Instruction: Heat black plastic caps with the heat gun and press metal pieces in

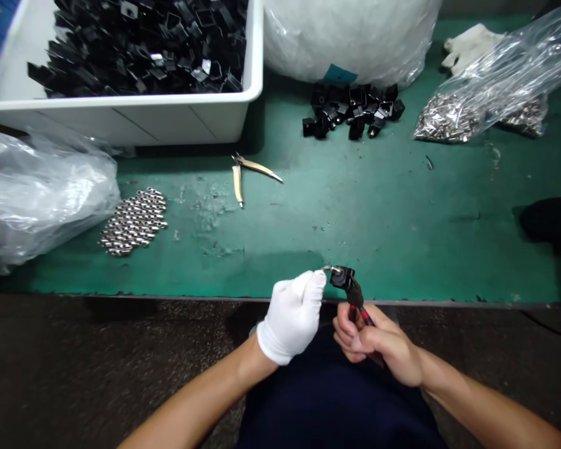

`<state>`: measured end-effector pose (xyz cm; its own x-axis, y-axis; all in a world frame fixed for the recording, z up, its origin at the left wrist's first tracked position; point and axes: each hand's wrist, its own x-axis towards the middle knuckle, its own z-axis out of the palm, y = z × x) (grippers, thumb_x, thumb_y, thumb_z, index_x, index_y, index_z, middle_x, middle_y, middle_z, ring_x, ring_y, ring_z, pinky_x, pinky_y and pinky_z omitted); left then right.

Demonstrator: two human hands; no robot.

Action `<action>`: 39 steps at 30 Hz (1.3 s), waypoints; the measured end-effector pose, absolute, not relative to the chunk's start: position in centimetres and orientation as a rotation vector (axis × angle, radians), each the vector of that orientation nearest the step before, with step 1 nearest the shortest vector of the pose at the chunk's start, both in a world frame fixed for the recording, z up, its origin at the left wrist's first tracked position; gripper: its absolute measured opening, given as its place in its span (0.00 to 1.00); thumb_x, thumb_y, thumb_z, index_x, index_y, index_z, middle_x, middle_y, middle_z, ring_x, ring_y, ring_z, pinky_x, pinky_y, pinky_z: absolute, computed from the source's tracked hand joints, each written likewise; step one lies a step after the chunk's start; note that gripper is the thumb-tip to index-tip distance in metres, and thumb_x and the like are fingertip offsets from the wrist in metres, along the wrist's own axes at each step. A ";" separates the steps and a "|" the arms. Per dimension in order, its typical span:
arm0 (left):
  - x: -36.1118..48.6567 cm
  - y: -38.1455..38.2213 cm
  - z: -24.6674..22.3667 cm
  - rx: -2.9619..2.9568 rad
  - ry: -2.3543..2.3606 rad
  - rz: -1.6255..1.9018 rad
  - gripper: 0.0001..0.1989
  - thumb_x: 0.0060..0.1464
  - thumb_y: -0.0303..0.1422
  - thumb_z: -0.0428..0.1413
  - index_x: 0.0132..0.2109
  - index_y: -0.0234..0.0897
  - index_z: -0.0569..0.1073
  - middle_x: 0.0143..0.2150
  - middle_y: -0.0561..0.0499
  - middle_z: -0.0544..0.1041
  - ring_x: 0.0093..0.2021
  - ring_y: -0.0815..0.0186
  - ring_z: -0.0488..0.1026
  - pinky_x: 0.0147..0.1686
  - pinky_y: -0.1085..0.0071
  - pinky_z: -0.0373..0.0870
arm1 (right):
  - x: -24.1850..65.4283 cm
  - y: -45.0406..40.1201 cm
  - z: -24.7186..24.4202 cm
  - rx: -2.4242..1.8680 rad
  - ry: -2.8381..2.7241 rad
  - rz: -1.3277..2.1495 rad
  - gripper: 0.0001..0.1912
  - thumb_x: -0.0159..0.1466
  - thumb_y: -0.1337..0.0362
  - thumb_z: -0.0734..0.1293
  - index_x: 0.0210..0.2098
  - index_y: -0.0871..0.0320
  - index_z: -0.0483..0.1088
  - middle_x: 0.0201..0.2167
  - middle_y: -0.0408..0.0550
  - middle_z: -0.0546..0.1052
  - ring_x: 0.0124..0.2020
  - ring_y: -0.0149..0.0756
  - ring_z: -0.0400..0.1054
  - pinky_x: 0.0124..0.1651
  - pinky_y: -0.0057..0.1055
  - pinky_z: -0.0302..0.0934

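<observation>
My left hand point(293, 315), in a white glove, is closed around a thin bent metal rod point(326, 268), which looks like a hex key. Most of the rod is hidden in the glove. Its visible end meets a small silver metal fitting on a black square part point(341, 278). Pliers point(355, 298) with black and red handles have their jaws on that black part. My bare right hand point(378, 340) wraps around the plier handles. Both hands are at the front edge of the green tabletop point(308, 206).
A white bin point(159, 121) of black parts stands back left. Cutters point(250, 171) lie mid-table, with silver fittings point(135, 221) and a plastic bag point(42, 193) to their left. Black parts point(355, 109) lie before a large bag point(355, 37). Bagged silver pieces point(451, 118) sit right, near a yellow-black tool point(551, 218).
</observation>
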<state>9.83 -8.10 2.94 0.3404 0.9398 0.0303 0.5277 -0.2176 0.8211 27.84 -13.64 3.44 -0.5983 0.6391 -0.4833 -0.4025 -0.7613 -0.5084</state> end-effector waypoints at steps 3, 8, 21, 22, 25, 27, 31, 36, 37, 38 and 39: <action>8.9 -7.5 3.3 1.979 1.323 0.611 0.18 0.69 0.33 0.42 0.30 0.37 0.66 0.24 0.54 0.66 0.23 0.70 0.63 0.28 0.70 0.59 | 28.3 -13.7 3.1 -0.987 -0.635 2.313 0.09 0.57 0.64 0.64 0.30 0.55 0.56 0.23 0.37 0.55 0.24 0.28 0.46 0.27 0.31 0.44; 8.0 -6.9 4.2 1.992 1.364 0.482 0.17 0.70 0.35 0.41 0.32 0.38 0.66 0.27 0.54 0.68 0.26 0.69 0.65 0.31 0.70 0.61 | 29.2 -13.0 3.7 -1.250 -1.006 2.136 0.05 0.60 0.69 0.62 0.32 0.56 0.59 0.26 0.38 0.57 0.28 0.31 0.49 0.31 0.32 0.45; 7.0 -4.2 7.4 2.536 1.023 -0.249 0.20 0.69 0.31 0.40 0.61 0.39 0.68 0.40 0.46 0.80 0.30 0.60 0.77 0.30 0.67 0.67 | 31.9 -10.8 7.0 -1.833 -2.308 1.335 0.10 0.64 0.68 0.59 0.29 0.53 0.52 0.23 0.38 0.64 0.25 0.33 0.57 0.31 0.33 0.45; 7.0 -4.0 7.5 2.579 0.987 -0.291 0.20 0.68 0.32 0.40 0.61 0.40 0.68 0.39 0.45 0.80 0.29 0.60 0.76 0.28 0.67 0.66 | 32.1 -10.7 7.1 -1.843 -2.387 1.276 0.10 0.64 0.67 0.60 0.29 0.53 0.53 0.23 0.39 0.66 0.26 0.34 0.58 0.31 0.34 0.45; 7.2 -3.3 7.9 2.579 0.949 -0.342 0.19 0.68 0.37 0.40 0.54 0.42 0.74 0.33 0.47 0.79 0.25 0.61 0.74 0.26 0.67 0.64 | 32.7 -10.4 7.4 -1.828 -2.626 1.090 0.08 0.65 0.65 0.60 0.31 0.53 0.55 0.26 0.42 0.71 0.26 0.36 0.63 0.31 0.34 0.44; 7.6 -2.6 8.1 2.526 0.978 -0.354 0.23 0.69 0.41 0.39 0.45 0.40 0.77 0.27 0.48 0.77 0.23 0.61 0.73 0.25 0.68 0.62 | 32.9 -10.0 7.5 -1.798 -2.730 0.999 0.07 0.65 0.64 0.60 0.32 0.54 0.56 0.27 0.43 0.72 0.25 0.36 0.65 0.30 0.34 0.43; 8.2 -1.4 7.3 2.447 0.994 -0.320 0.29 0.68 0.46 0.37 0.34 0.37 0.78 0.22 0.48 0.73 0.21 0.63 0.70 0.27 0.68 0.61 | 33.2 -9.2 7.1 -1.769 -2.805 0.927 0.07 0.64 0.62 0.62 0.31 0.55 0.58 0.26 0.47 0.73 0.25 0.39 0.67 0.30 0.35 0.41; 8.5 -0.2 5.0 2.485 0.900 -0.241 0.27 0.67 0.47 0.42 0.30 0.40 0.77 0.19 0.50 0.70 0.20 0.64 0.67 0.27 0.68 0.59 | 33.8 -7.9 6.5 -1.727 -2.863 0.919 0.07 0.63 0.60 0.64 0.32 0.56 0.62 0.23 0.49 0.73 0.21 0.37 0.63 0.28 0.35 0.37; 8.5 0.1 4.7 2.476 0.891 -0.227 0.28 0.67 0.48 0.42 0.29 0.40 0.77 0.19 0.50 0.69 0.20 0.64 0.66 0.28 0.68 0.59 | 34.0 -7.5 6.5 -1.721 -2.861 0.923 0.06 0.63 0.61 0.64 0.32 0.56 0.63 0.24 0.49 0.73 0.20 0.36 0.62 0.28 0.35 0.37; 8.5 0.4 4.6 2.456 0.895 -0.211 0.28 0.66 0.49 0.42 0.29 0.40 0.77 0.18 0.51 0.69 0.20 0.64 0.66 0.28 0.68 0.59 | 34.2 -7.1 6.5 -1.716 -2.855 0.929 0.07 0.63 0.61 0.64 0.32 0.56 0.63 0.23 0.49 0.72 0.20 0.35 0.61 0.27 0.35 0.37; 8.5 0.7 4.5 2.430 0.911 -0.196 0.29 0.66 0.49 0.42 0.28 0.40 0.77 0.19 0.51 0.69 0.20 0.64 0.66 0.28 0.68 0.59 | 34.4 -6.7 6.6 -1.711 -2.844 0.937 0.07 0.63 0.61 0.64 0.31 0.55 0.62 0.23 0.48 0.72 0.20 0.35 0.59 0.27 0.35 0.37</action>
